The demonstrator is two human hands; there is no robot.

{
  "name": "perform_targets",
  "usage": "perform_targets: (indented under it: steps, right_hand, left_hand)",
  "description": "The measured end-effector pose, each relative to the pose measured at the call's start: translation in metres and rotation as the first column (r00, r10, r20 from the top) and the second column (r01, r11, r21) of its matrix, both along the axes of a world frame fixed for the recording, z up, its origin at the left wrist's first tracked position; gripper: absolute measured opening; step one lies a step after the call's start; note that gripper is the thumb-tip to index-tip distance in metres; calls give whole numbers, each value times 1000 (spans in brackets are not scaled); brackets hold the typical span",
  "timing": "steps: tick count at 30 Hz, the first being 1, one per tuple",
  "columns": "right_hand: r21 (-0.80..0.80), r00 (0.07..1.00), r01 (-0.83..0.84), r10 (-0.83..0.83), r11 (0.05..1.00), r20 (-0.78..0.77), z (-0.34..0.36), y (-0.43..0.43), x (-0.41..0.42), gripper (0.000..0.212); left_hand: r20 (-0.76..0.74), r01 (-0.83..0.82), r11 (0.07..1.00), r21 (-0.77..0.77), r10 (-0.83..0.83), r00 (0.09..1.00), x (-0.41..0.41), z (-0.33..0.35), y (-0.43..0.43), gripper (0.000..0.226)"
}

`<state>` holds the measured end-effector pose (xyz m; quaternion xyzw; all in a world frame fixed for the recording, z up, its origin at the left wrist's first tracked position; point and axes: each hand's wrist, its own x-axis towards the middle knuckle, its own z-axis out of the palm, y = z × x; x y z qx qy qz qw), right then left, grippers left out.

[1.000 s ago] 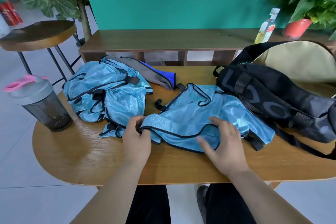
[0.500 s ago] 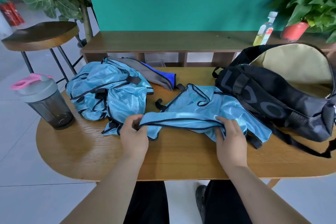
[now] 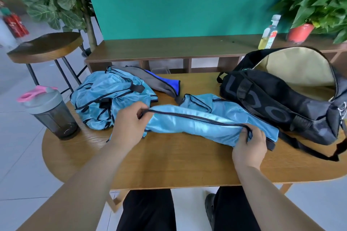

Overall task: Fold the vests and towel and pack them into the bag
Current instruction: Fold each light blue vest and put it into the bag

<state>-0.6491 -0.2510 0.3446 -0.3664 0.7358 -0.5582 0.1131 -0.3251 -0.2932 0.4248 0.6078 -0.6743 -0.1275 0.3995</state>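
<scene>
Our left hand point(image 3: 129, 127) and right hand point(image 3: 247, 144) now pinch the black-trimmed hem of one light blue vest point(image 3: 197, 124). Thumb and curled fingers grasp the binding at each end, and the edge runs taut between them. A second ago that hem lay slack on the tabletop point(image 3: 169, 163), with our right hand spread flat on the cloth. Since then we have gathered it, lifted it clear of the wood and drawn it out straight.

The rest of the vest lies on the middle of the tabletop, touching the black bag point(image 3: 272, 105) at the right edge. We judge this the start of the first fold: with the hem squared, it can be carried over the body of the vest.

The other vests point(image 3: 110, 99) lie crumpled toward the far left corner, and the grey and blue towel point(image 3: 161, 82) sits behind them at the far edge. Both are unfolded. The bag gapes open with only its beige lining showing, so packing has not begun.
</scene>
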Motion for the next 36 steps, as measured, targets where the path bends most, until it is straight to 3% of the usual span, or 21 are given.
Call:
perform_targets:
  steps: [3,6,9,14,22,25,30,36]
  right_hand:
    - [-12,999,7,-6,1000,34,2,1,1,22]
    - [-23,1000,-22,23,999,11,0,0,3,20]
    - [-17,998,-59,59,998,-4,-1,0,3,15]
    - [-15,994,-14,15,1000,108,3,2,1,11]
    - [-7,1000,-28,28,1000,0,1,1,0,18]
    - [-10,988,-72,69,997,-140,13,-1,1,18]
    - [-75,984,-153,144,985,-108,78,-22,-12,19]
    - [-133,943,-245,205,960,-261,182,-53,-38,19]
  left_hand:
    - [-1,73,978,194,-74,997,8,-16,-1,13]
    - [-189,110,955,276,-58,980,0,-28,9,17]
    - [-366,58,972,227,30,930,-18,-39,15,21]
    - [-514,-189,971,144,237,824,-22,-61,14,25]
    - [-516,-155,969,193,235,824,-4,-59,16,14]
    - [-484,-157,976,153,213,849,7,-34,6,12]
    - [-474,-134,990,43,138,870,28,28,-16,9]
    - [-408,2,997,-78,-34,913,42,112,-32,26]
